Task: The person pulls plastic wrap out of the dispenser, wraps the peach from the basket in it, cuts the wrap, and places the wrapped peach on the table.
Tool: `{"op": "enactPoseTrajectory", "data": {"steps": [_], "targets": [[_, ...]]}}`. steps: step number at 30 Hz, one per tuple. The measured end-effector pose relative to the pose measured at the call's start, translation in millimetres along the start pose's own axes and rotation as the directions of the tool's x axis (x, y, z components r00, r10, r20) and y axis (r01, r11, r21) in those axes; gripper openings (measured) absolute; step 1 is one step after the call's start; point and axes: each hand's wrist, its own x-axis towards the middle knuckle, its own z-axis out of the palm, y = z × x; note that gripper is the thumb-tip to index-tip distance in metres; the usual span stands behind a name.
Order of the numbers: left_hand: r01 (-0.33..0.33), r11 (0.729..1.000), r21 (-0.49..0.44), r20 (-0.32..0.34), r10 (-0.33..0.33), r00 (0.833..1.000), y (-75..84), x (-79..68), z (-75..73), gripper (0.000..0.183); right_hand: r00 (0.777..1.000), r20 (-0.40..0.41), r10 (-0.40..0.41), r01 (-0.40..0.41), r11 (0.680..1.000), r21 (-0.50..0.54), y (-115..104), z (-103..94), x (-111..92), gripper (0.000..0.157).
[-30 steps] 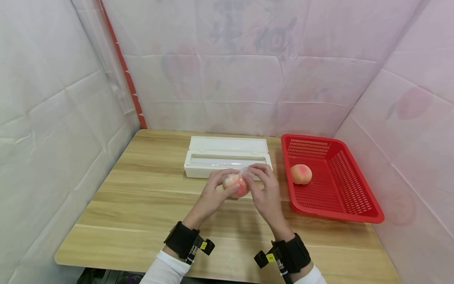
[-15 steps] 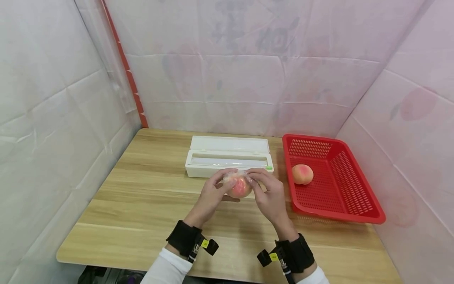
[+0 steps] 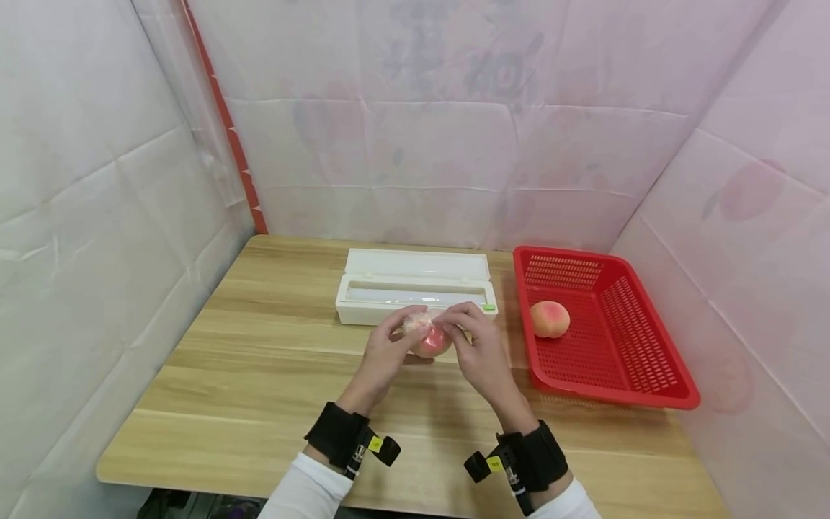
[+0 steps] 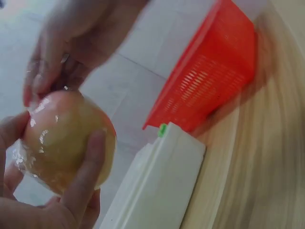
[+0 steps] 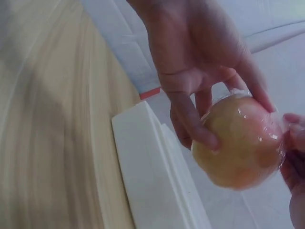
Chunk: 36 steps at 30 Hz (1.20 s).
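Note:
A peach (image 3: 431,342) wrapped in clear plastic film is held up over the table in front of the white box. My left hand (image 3: 384,353) grips it from the left, fingers and thumb curled round its side, as the right wrist view shows on the peach (image 5: 238,143). From the right, my right hand (image 3: 478,353) pinches the film at the top of the fruit. Film (image 4: 21,160) bunches in shiny wrinkles on one side of the peach in the left wrist view.
Behind the hands lies a white cling film box (image 3: 369,313), its lid (image 3: 418,264) raised and a roll inside. A red plastic basket (image 3: 616,393) on the right holds another peach (image 3: 550,319). White sheets (image 3: 421,144) surround the wooden table (image 3: 246,375).
The wrapped peach has turned slightly in my left hand. My right fingers have shifted left across its top, staying at the film.

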Motion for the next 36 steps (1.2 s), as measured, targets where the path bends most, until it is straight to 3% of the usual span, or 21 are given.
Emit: {"op": "enactPoseTrajectory", "data": {"steps": [6, 10, 15, 19, 20, 22, 24, 26, 28, 31, 34, 36], "targets": [[0.026, 0.992, -0.122, -0.027, -0.029, 0.999, 1.2, -0.3, 0.4, 0.039, 0.997, -0.038, -0.072, 0.073, 0.997, 0.024, 9.8, 3.7, -13.1, 0.02], [0.052, 0.97, -0.238, -0.016, -0.058, 0.998, 2.4, -1.2, 1.2, 0.045, 0.982, -0.093, -0.167, 0.169, 0.986, 0.013, 17.5, 12.3, -24.1, 0.03], [0.073, 0.94, -0.333, -0.033, -0.089, 0.996, 6.4, -2.2, 2.1, 0.045, 0.944, -0.065, -0.323, 0.305, 0.931, -0.201, 23.9, 28.4, -36.6, 0.043], [0.064, 0.957, -0.282, -0.064, -0.085, 0.994, 6.8, -0.8, 3.9, 0.042, 0.935, 0.022, -0.353, 0.338, 0.874, -0.35, 23.4, 36.6, -45.8, 0.051], [0.062, 0.961, -0.269, -0.07, -0.083, 0.994, 5.9, -0.4, 4.0, 0.042, 0.939, 0.044, -0.341, 0.334, 0.877, -0.347, 22.1, 36.8, -47.0, 0.052], [0.064, 0.962, -0.265, -0.079, -0.088, 0.993, 4.3, -0.1, 4.1, 0.039, 0.955, 0.082, -0.286, 0.298, 0.918, -0.262, 18.2, 34.7, -48.4, 0.054], [0.066, 0.958, -0.281, -0.081, -0.092, 0.992, 2.7, 0.0, 3.4, 0.039, 0.976, 0.074, -0.205, 0.213, 0.971, -0.113, 13.5, 29.9, -47.7, 0.057], [0.064, 0.955, -0.289, -0.074, -0.089, 0.993, 1.8, -0.5, 2.5, 0.04, 0.995, 0.036, -0.096, 0.095, 0.995, 0.032, 8.4, 23.5, -44.7, 0.058], [0.058, 0.958, -0.281, -0.055, -0.076, 0.996, 1.9, -0.9, 2.0, 0.043, 1.0, -0.009, 0.006, -0.005, 0.992, 0.127, 4.7, 18.4, -39.0, 0.058], [0.045, 0.969, -0.245, -0.029, -0.054, 0.998, 1.5, -2.3, 1.9, 0.049, 0.992, 0.005, 0.126, -0.126, 0.983, 0.134, 2.3, 16.7, -27.5, 0.058], [0.03, 0.976, -0.214, 0.001, -0.031, 1.0, 1.1, -4.4, 3.0, 0.055, 0.982, 0.085, 0.171, -0.18, 0.976, 0.121, 4.5, 21.9, -19.6, 0.062], [0.022, 0.978, -0.209, 0.015, -0.019, 1.0, 1.0, -5.9, 4.2, 0.058, 0.98, 0.115, 0.161, -0.175, 0.976, 0.127, 6.9, 25.9, -18.3, 0.064]]}}
